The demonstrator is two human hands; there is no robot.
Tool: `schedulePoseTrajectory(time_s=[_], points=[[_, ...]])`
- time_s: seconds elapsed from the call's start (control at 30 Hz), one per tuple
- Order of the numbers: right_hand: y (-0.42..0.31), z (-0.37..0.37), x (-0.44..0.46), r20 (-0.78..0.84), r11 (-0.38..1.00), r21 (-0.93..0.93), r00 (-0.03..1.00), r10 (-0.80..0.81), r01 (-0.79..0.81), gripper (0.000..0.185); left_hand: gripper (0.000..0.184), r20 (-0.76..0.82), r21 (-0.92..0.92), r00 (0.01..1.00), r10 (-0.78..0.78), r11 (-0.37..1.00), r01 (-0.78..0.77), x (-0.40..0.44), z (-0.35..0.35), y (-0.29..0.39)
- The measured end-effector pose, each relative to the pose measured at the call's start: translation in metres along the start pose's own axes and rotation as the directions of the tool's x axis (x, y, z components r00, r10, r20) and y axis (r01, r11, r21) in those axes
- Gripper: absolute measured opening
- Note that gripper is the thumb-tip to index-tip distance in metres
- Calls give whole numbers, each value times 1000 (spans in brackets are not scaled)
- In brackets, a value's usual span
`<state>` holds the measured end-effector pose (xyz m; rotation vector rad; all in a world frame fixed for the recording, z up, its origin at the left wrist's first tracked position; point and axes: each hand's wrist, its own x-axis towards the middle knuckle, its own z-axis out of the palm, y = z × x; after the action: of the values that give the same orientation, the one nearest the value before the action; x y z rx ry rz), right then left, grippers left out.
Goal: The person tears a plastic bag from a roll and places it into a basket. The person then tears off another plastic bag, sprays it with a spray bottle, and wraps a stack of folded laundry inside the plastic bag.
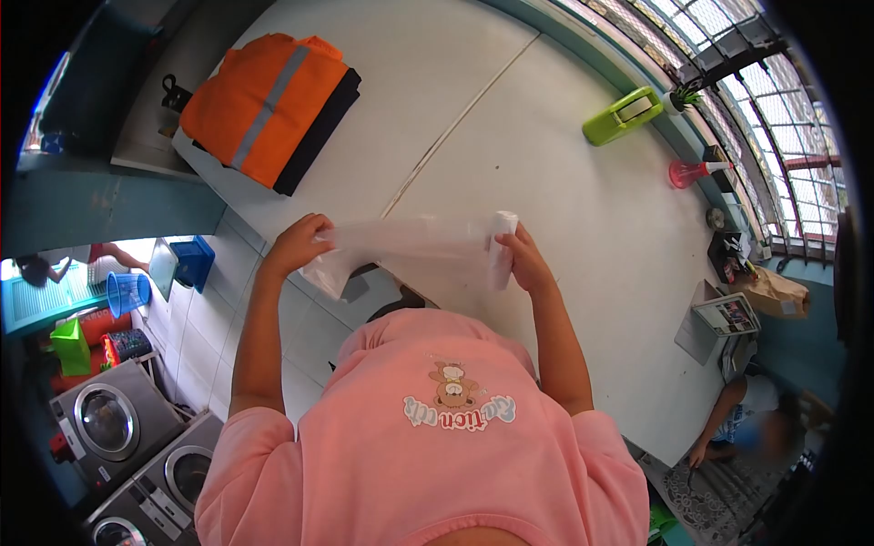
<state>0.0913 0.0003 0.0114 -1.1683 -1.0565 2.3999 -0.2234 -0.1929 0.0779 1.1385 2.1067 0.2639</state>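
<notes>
A roll of clear plastic bags (pixel 500 259) stands in the grip of my right hand (pixel 526 258), fingers wrapped round its side. From the roll a see-through plastic sheet (pixel 410 247) stretches leftward over the table's near edge. My left hand (pixel 302 244) pinches the free end of that sheet, and a loose corner hangs below the fingers. Beyond my left hand lies a folded stack of clothes (pixel 266 111), orange with a grey stripe on top and dark cloth beneath.
The white table (pixel 510 136) has a seam across it. At its far edge stand a green tape dispenser (pixel 623 116) and a red-and-white cone-shaped object (pixel 696 173). Washing machines (pixel 107 420) and a blue basket (pixel 127 293) are at left. Another person (pixel 751 423) sits at right.
</notes>
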Motion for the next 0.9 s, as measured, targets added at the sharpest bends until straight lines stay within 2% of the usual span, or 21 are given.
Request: schedulePoseTrajectory(time_s=[0.03, 0.1, 0.17, 0.23, 0.27, 0.33, 0.37, 0.4, 0.43, 0.47, 0.5, 0.57, 0.6, 0.67, 0.7, 0.77, 0.8, 0.87, 0.9], points=[[-1, 1, 1, 36, 999, -46, 999, 5, -4, 44, 33, -1, 0, 1000, 0, 1000, 0, 3, 5, 3], [-4, 7, 2, 75, 996, -93, 997, 12, -5, 43, 55, -65, 217, 961, 269, 944, -249, 13, 21, 18], [-9, 18, 2, 67, 976, -217, 998, -3, 17, 46, 69, -52, -47, 936, 349, 935, -351, 24, 42, 44], [-14, 26, 1, 77, 975, -219, 997, -6, 23, 47, 69, 51, -135, 912, 406, 908, -397, 35, 68, 59], [-16, 29, 1, 81, 976, -217, 997, -5, 23, 47, 69, 43, -135, 912, 407, 907, -398, 40, 83, 58], [-12, 27, 3, 64, 973, -225, 997, -46, 59, 46, 60, 250, -320, 920, 301, 923, -215, 45, 106, 56], [-10, 25, 3, 40, 970, -225, 996, -81, 88, 44, 60, 250, -318, 918, 306, 922, -221, 46, 110, 52], [-12, 24, 3, 32, 970, -224, 996, -85, 90, 44, 52, 300, -328, 897, 324, 918, -222, 45, 109, 53], [-14, 22, 2, -35, 932, -354, 994, -104, 85, 46, 44, 352, -338, 871, 342, 914, -223, 44, 109, 54], [-14, 21, 0, -97, 877, -476, 987, -128, 67, 48, 30, 324, -415, 905, 275, 901, -126, 41, 110, 56], [-13, 20, 0, -103, 878, -474, 987, -128, 64, 48, 30, 328, -415, 903, 278, 901, -127, 39, 106, 60], [-9, 21, 2, -192, 870, -482, 957, -217, 100, 47, 25, 336, -519, 915, 224, 855, -19, 34, 96, 66], [-8, 24, 3, -190, 871, -481, 958, -216, 101, 47, 25, 335, -517, 916, 221, 856, -17, 31, 91, 70], [-5, 29, 3, -257, 784, -615, 919, -300, 84, 47, 23, 217, -474, 935, 281, 868, -150, 24, 86, 80], [-4, 30, 3, -254, 784, -615, 919, -301, 87, 47, 23, 215, -472, 936, 279, 869, -150, 20, 82, 85], [0, 32, 6, -292, 701, -712, 895, -338, 32, 46, 24, 184, -397, 951, 249, 904, -160, 14, 77, 89], [3, 30, 9, -288, 701, -713, 896, -337, 35, 46, 24, 181, -396, 952, 246, 905, -158, 13, 77, 88], [7, 23, 14, -231, 930, -352, 953, -196, 106, 45, 26, 160, -341, 954, 252, 921, -186, 12, 77, 85], [4, 21, 12, -227, 929, -354, 954, -197, 108, 45, 26, 156, -342, 956, 250, 921, -186, 11, 75, 85]])
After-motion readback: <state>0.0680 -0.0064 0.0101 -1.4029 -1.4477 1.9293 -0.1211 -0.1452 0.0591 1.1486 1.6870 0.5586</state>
